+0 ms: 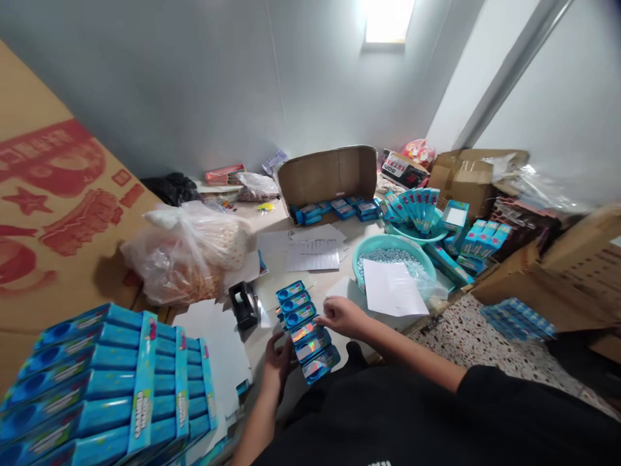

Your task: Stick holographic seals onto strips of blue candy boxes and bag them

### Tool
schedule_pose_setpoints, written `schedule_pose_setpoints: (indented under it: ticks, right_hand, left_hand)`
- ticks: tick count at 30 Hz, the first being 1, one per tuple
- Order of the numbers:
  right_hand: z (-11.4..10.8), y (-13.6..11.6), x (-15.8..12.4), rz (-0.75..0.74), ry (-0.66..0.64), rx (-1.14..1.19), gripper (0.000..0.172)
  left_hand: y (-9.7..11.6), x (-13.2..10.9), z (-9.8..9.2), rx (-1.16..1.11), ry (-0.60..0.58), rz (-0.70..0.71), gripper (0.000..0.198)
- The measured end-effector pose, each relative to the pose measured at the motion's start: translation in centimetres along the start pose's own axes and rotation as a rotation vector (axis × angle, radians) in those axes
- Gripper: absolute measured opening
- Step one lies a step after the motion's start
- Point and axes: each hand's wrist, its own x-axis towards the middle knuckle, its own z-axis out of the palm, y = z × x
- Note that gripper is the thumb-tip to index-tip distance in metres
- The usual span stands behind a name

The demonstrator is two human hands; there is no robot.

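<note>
A row of several small blue boxes (301, 317) lies on the table in front of me. Shiny reflections cover the ones nearest my body. At the row's left edge, my left hand (277, 359) is closed with curled fingers against the boxes; what its fingertips grip is hidden. My right hand (345, 317) is closed in a pinch at the right end of a middle box, and anything between its fingertips is too small to make out. A black tape dispenser (244, 305) stands just left of the row.
Stacked blue boxes (111, 382) fill the near left, beside a large carton (58, 194). Plastic bags (194, 246) sit behind. Papers (313, 254) lie mid-table. On the right are a teal basin (359, 272) of small beads, more blue boxes (485, 239) and cartons.
</note>
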Motion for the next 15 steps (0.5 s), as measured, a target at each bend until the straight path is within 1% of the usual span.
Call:
schedule_pose_setpoints:
  ticks: [3, 4, 5, 7, 8, 9, 10, 11, 12, 13, 14, 15]
  right_hand:
    - [-1.3, 1.9, -1.8, -0.009, 0.214, -0.083, 0.021]
    - [-1.9, 2.9, -2.6, 0.018, 0.276, -0.157, 0.024]
    - [-2.4, 3.9, -3.4, 0.06, 0.307, -0.246, 0.036]
    - [-3.3, 6.1, -5.0, 0.162, 0.28, -0.415, 0.067]
    - [-3.7, 7.2, -5.7, 0.215, 0.261, -0.472, 0.076]
    - [-4.0, 8.2, -6.4, 0.265, 0.254, -0.501, 0.075]
    - [-4.3, 9.0, -6.9, 0.305, 0.269, -0.493, 0.066]
    - [-4.7, 9.6, -7.3, 0.328, 0.3, -0.456, 0.053]
    - [-5.1, 9.9, -7.6, 0.335, 0.334, -0.401, 0.041]
    - [-5.7, 10.0, -7.7, 0.325, 0.364, -0.346, 0.032]
    - [-6.4, 9.8, -7.8, 0.3, 0.401, -0.287, 0.029]
    - [-7.2, 9.3, -7.7, 0.267, 0.455, -0.222, 0.03]
  left_hand:
    - [0.0, -0.2, -0.6, -0.017, -0.018, 0.044, 0.064]
    - [0.1, -0.2, -0.9, -0.02, -0.007, 0.067, 0.065]
    - [0.2, -0.1, -1.3, -0.019, 0.016, 0.09, 0.066]
    - [0.3, 0.2, -2.0, -0.003, 0.081, 0.134, 0.069]
    - [0.5, 0.5, -2.4, 0.012, 0.117, 0.159, 0.069]
    - [0.6, 0.7, -2.8, 0.029, 0.154, 0.187, 0.068]
    - [0.8, 0.9, -3.1, 0.046, 0.188, 0.214, 0.066]
    - [1.0, 1.0, -3.5, 0.059, 0.22, 0.24, 0.064]
    - [1.4, 1.0, -3.8, 0.079, 0.25, 0.272, 0.061]
    - [1.8, 0.8, -4.1, 0.108, 0.283, 0.314, 0.056]
    - [2.4, 0.4, -4.3, 0.145, 0.318, 0.37, 0.051]
    - [3.1, -0.2, -4.3, 0.184, 0.354, 0.436, 0.045]
